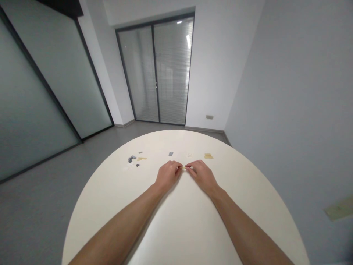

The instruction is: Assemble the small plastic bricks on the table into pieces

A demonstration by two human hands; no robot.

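Observation:
Both hands meet near the middle of the white round table (pixel 182 228). My left hand (pixel 168 175) is closed in a pinch on the left end of a small yellow piece (pixel 184 168). The fingertips of my right hand (pixel 202 175) are pinched at the right end of the same piece. Just beyond the hands lie a grey piece (pixel 171 154), a pale, nearly white piece (pixel 189 155) and some yellow pieces (pixel 208 156) further right.
A loose group of small dark pieces (pixel 130 159) lies at the left on the table, with yellow strips (pixel 141 158) and a small black piece (pixel 138 165) beside it. Past the table's far edge are a glass door (pixel 172 73) and walls.

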